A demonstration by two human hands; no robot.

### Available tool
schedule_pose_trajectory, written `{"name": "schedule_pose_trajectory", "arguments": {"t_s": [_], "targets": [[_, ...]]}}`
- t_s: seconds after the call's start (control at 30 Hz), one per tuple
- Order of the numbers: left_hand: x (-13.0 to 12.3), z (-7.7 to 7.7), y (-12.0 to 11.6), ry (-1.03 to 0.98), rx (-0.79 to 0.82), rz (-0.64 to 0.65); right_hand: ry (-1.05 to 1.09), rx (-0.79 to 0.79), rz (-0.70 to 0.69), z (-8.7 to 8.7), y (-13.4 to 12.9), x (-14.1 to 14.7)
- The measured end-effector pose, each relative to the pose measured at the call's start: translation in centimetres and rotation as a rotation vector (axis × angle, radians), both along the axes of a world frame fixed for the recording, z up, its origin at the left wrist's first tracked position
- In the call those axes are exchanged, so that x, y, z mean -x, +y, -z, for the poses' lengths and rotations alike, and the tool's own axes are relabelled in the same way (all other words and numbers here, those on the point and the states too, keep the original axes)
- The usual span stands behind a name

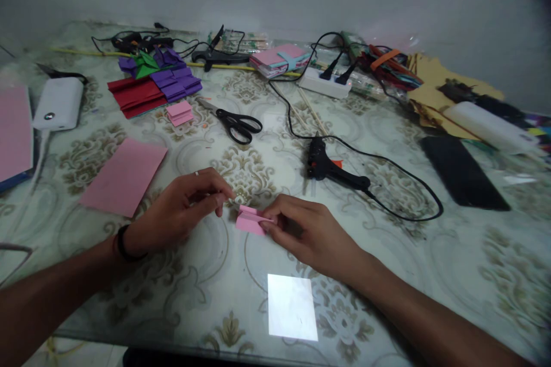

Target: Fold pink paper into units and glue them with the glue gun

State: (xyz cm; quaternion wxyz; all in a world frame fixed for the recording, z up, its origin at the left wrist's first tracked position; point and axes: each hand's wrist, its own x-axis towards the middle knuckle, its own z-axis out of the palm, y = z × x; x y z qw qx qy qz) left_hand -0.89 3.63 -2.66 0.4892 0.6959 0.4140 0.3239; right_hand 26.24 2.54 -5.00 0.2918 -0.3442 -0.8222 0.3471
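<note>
A small folded piece of pink paper [251,223] is pinched between the thumb and fingers of my right hand [307,232]. Its raised pleat runs along the top, and its right end is hidden by my fingertips. Just to the left hovers my left hand [185,206], fingers loosely bent and apart, with nothing visible in it and a small gap to the paper. A flat sheet of pink paper [124,176] lies beyond my left wrist. Further back sits another small pleated pink piece [179,113], near black-handled scissors [239,123].
A black glue gun [333,166] rests right of centre, its cord looping to a white power strip [326,83]. Folded red [135,94] and purple papers [178,83] lie at back left. A power bank [59,103] is at left, a dark phone [465,172] at right.
</note>
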Motion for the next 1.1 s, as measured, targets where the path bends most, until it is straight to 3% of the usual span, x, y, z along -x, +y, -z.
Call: {"name": "schedule_pose_trajectory", "arguments": {"t_s": [0.4,1.1], "targets": [[0.49,-0.54,-0.06,0.128,-0.017,0.021,-0.01,0.007,-0.005,-0.05,0.08,0.1],[-0.38,-0.66,-0.55,-0.089,0.126,0.082,-0.042,0.044,-0.014,-0.22,0.11,0.1]]}}
